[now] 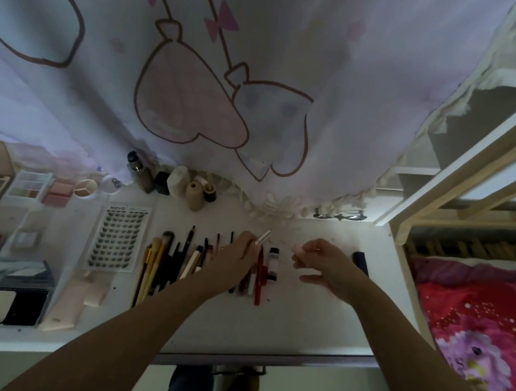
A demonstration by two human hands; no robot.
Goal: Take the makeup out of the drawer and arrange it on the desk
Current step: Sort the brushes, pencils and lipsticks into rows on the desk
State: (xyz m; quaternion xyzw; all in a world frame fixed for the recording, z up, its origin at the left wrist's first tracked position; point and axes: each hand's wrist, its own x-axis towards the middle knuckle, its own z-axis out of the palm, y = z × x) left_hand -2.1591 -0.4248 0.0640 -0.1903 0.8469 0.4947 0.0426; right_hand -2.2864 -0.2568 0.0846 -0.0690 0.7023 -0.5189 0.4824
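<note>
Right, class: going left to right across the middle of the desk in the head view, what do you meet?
Sheet of false lashes → row of brushes and pencils → left hand holding a silver tube → small white bottle → right hand → dark case.

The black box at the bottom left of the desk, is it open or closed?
Open. The black compact has its lid tipped back, and the pale pan inside shows.

A white desk (300, 322) holds makeup laid out in groups. Open palettes (28, 184) and compacts sit along its left side, beside a sheet of false lashes (118, 239). Brushes and pencils (175, 260) lie in a row at centre. Small bottles (194, 195), possibly foundation, stand at the back edge.
</note>
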